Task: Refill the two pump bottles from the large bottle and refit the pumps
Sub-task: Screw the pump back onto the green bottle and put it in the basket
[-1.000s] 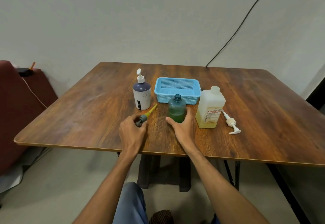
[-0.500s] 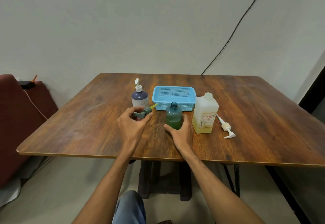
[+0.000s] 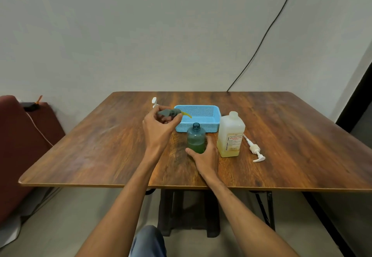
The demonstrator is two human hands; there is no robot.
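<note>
Head view: the green bottle (image 3: 196, 139) stands upright on the table (image 3: 100, 146), about midway across it and toward the near edge. Its neck is open with no pump on it, and green liquid sits in its lower part. The right hand (image 3: 205, 156) has its grip closed round the base of this bottle, thumb on the left side and fingers curled round the right side and back.

The left hand (image 3: 161, 127) is raised above the table, to the left of the green bottle and beyond it. Its grip is pinched on the grey pump (image 3: 171, 112), held roughly level between thumb and fingertips. The pump's yellow tube (image 3: 186, 114) points to the right, in front of the blue basket (image 3: 198, 115), and its tip is apart from the bottle's neck, above and left of it.

Just right of the green bottle stands the large bottle (image 3: 231, 135), upright, white cap on, pale yellow liquid low inside, label facing the camera. Whether the right hand's fingers touch it cannot be told. The white pump (image 3: 254, 149) lies on its side on the table, right of the large bottle, its tube end toward that bottle.

The blue basket sits behind the green bottle. The second pump bottle (image 3: 154, 102) is mostly hidden behind the left hand; only its white pump head shows. A black cable (image 3: 261, 39) runs down the wall to the table's far edge, and a red seat (image 3: 20, 135) stands at the left.
</note>
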